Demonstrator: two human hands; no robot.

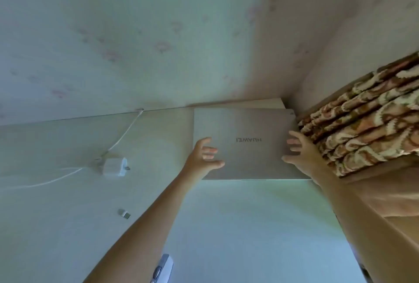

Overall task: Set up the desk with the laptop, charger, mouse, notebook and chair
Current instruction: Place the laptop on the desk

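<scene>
Closed laptop (244,144) lies flat at far right corner of surface (249,226). Left hand (207,154) and right hand (299,152) spread open, laid on lid edges, nothing gripped. Judged rigid, smooth, slippery, moderately heavy; best held by both side edges.

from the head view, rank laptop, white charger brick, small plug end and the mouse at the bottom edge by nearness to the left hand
1. laptop: far right of the desk, under the left hand's fingers.
2. charger brick: to the hand's left.
3. small plug end: lower left, nearer the person.
4. mouse: bottom edge, beside the forearm.
</scene>
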